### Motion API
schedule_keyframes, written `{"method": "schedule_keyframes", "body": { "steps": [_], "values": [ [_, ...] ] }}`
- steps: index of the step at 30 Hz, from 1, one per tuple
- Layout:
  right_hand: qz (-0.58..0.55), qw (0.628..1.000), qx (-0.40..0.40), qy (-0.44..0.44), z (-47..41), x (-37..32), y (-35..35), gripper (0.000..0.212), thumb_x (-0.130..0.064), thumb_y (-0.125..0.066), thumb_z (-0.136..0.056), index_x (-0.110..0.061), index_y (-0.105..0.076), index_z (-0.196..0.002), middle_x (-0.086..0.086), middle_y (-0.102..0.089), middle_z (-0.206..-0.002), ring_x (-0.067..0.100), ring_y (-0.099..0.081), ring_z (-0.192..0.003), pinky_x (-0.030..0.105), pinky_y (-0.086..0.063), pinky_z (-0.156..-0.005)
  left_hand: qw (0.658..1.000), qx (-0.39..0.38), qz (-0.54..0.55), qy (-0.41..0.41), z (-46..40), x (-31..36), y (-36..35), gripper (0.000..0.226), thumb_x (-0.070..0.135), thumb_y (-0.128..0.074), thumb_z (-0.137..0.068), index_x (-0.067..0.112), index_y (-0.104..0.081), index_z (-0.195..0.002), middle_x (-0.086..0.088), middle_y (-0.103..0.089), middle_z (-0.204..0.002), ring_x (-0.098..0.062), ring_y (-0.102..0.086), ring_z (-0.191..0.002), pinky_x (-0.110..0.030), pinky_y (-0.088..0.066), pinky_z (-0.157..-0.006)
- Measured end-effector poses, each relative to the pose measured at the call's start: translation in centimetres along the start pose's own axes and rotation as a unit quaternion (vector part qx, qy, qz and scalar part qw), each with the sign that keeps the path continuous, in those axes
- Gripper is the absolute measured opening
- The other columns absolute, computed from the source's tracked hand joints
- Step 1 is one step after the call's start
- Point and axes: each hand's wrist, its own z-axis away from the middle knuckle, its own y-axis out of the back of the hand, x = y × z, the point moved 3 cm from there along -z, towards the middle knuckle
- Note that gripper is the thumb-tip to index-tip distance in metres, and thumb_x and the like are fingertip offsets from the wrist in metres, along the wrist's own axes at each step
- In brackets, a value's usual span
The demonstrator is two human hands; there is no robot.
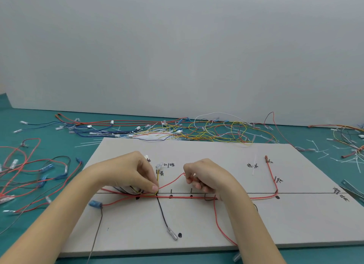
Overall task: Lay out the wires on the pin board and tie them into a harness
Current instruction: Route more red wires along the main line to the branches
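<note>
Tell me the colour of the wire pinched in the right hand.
Red wire, held by the right hand; head view.

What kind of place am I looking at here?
Probably a wire-harness assembly bench: a marked layout board on a teal table, loose piles of terminated wires behind it, and cut cable ties scattered at right.
</note>
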Motion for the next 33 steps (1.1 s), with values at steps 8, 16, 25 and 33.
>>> {"method": "schedule_keyframes", "body": {
  "steps": [8,16,25,33],
  "values": [
    [0.057,0.998,0.033,0.007,-1.4,0.4,-0.6,0.017,-0.018,-0.055,-0.067,-0.013,-0.054,-0.050,0.000,-0.045,-0.042,0.015,-0.033,-0.032,0.016,-0.026,-0.038,0.999,0.014,-0.009,0.027,-0.5,0.2,-1.1,0.015,0.020,-0.086,-0.071,0.021,-0.071,-0.068,-0.001,-0.065,-0.062,-0.016,-0.050,-0.056,-0.017,-0.038,-0.047],
    [0.153,0.986,0.054,0.026,-3.1,-1.3,-1.4,0.010,-0.024,-0.055,-0.063,-0.015,-0.055,-0.059,-0.004,-0.051,-0.047,0.022,-0.045,-0.055,0.028,-0.038,-0.062,0.993,0.087,-0.084,0.014,-0.8,0.2,-0.8,0.035,0.025,-0.092,-0.061,0.024,-0.063,-0.079,0.009,-0.060,-0.068,-0.006,-0.052,-0.055,-0.018,-0.043,-0.055],
    [0.092,0.995,0.023,0.031,-4.2,-1.0,-2.2,0.021,-0.022,-0.058,-0.076,-0.014,-0.045,-0.061,0.002,-0.040,-0.051,0.020,-0.034,-0.044,0.024,-0.028,-0.049,0.994,0.100,-0.044,-0.009,0.3,-0.2,1.4,0.036,0.021,-0.092,-0.062,0.021,-0.065,-0.086,0.006,-0.060,-0.079,-0.005,-0.051,-0.061,-0.016,-0.044,-0.059],
    [0.035,0.998,0.021,0.053,-2.8,-1.0,-1.2,0.027,-0.023,-0.055,-0.079,-0.016,-0.046,-0.055,-0.004,-0.038,-0.041,0.013,-0.029,-0.035,0.012,-0.021,-0.037,0.995,-0.060,-0.033,0.068,1.8,-1.3,1.9,0.016,0.029,-0.088,-0.069,0.023,-0.077,-0.077,-0.005,-0.076,-0.082,-0.008,-0.066,-0.070,-0.014,-0.048,-0.065]
  ]
}}
